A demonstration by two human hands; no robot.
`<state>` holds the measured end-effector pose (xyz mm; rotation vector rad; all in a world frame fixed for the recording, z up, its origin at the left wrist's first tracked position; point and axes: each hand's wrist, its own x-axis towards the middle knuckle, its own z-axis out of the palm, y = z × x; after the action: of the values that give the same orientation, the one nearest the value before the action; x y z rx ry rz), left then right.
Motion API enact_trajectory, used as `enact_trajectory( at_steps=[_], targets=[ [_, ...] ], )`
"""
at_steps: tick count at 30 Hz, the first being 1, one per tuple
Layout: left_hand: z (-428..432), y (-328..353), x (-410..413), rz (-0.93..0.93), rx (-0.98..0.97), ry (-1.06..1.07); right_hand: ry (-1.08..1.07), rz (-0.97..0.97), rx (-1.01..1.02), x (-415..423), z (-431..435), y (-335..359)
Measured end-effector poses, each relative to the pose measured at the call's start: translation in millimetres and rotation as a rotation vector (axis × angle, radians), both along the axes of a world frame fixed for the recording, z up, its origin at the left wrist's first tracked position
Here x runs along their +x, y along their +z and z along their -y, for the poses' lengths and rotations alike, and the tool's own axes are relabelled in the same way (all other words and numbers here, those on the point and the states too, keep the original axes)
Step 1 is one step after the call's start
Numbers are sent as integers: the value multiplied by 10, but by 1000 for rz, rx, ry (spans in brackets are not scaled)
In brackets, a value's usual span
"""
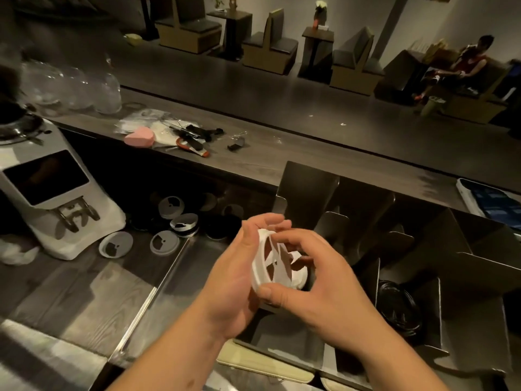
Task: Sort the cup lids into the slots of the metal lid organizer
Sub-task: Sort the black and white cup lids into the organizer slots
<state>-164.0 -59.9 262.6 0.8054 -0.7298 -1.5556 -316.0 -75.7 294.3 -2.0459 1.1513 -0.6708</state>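
Two grips share a few nested white cup lids (270,263), held on edge just above the near-left slots of the metal lid organizer (363,198). Left grip (239,266) cups them from behind, fingers curled over the rim; right grip (318,286) pinches the front rim w/ thumb & fingertips. Lids look like thin plastic: v. light, flexy, prob. slick & stuck together, so best taken by the rim and peeled w/o crushing. Black lids (397,306) sit in a slot to the right. Loose lids (164,242) lie on the bench (70,292) at left, by a white grinder (48,198). Upright dividers are the likely snag.
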Motion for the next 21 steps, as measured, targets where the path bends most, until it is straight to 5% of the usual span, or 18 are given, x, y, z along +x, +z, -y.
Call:
enact_trajectory(
  at_steps=[5, 10, 21],
  targets=[
    [119, -89, 261, 327, 11, 260, -88, -256, -63, -100, 183, -16],
    [170, -292, 371, 686, 83, 149, -25, -597, -132, 35, 243, -212],
    [280, -401, 437, 650, 103, -29, 6, -785, -59, 190, 404, -270]
  ],
)
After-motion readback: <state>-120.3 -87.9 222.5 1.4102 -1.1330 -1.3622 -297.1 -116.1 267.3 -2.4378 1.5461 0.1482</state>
